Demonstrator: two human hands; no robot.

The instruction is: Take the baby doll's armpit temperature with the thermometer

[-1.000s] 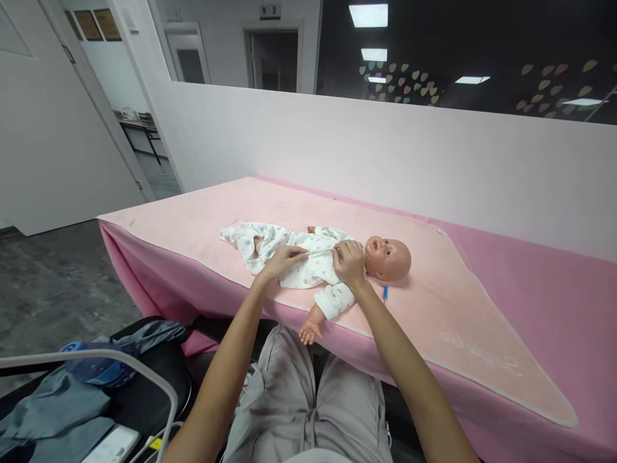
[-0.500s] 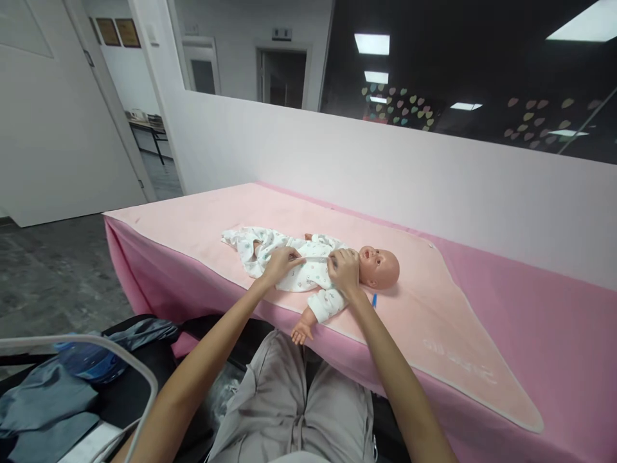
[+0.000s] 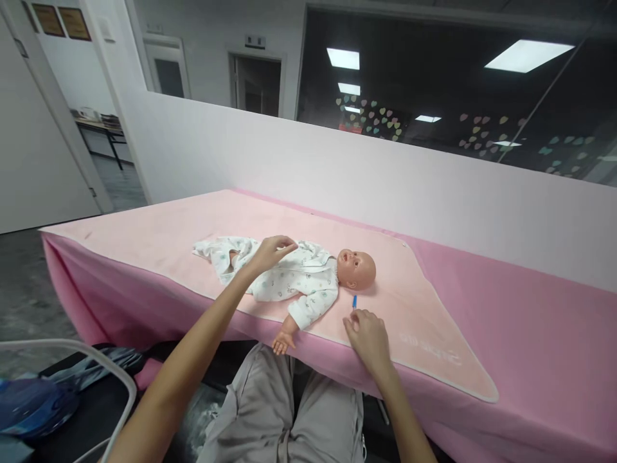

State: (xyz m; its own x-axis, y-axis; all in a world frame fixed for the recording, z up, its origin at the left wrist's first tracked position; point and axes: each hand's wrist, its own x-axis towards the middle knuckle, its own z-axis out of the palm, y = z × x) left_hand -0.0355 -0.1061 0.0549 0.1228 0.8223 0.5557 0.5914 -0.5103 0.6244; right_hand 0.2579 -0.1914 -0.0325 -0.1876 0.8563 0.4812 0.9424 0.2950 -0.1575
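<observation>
Bkgd: long white wall (image 3: 270, 167) w/ dark window (image 3: 434, 80) above, heart-shaped stickers visible in it. Below, bright pink cloth (image 3: 506, 292) covers the table; on it, pale pink fabric mat (image 3: 159, 225) w/ light edging. Faint pale lettering (image 3: 431, 348) near mat's R end, too unclear to read.

Bald baby doll in white printed cloth outfit (image 3: 313, 283) lies face up mid-mat, head toward R, near arm out w/ its hand over the front edge.

L hand (image 3: 270, 253) is above doll's torso, fingers bent, tips close to thumb; can't tell if they pinch anything or touch the outfit. R hand (image 3: 370, 337) is over mat near doll's head, fingers loosely curled, thumb apart, nothing visibly gripped. Fingertips just beside small, narrow blue item (image 3: 355, 301); contact unclear.
</observation>
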